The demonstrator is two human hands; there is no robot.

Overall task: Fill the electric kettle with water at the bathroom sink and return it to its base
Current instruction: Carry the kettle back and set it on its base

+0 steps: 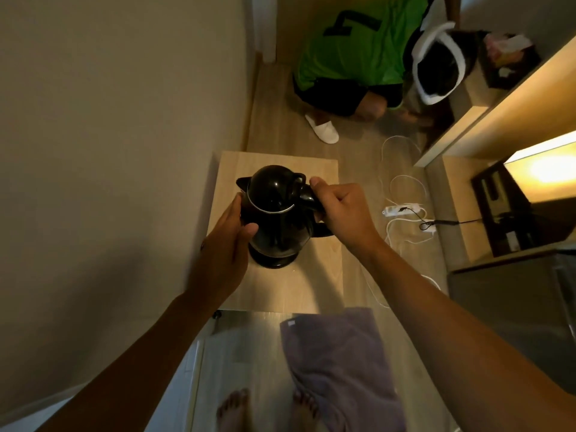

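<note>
A glossy black electric kettle (276,213) stands on its black base (274,260) on a low light-wood table (318,275) against the left wall. Its lid is tipped up, spout pointing left. My right hand (339,210) is closed around the kettle's handle on the right side, thumb up near the lid hinge. My left hand (227,244) presses against the kettle's left side, fingers wrapped round the body. I cannot tell whether the kettle holds water.
A person in a green shirt (355,48) crouches on the floor beyond the table. A white power strip (402,209) and cables lie on the floor to the right. A grey towel (339,366) lies by my bare feet. Wooden shelving (505,113) stands at right.
</note>
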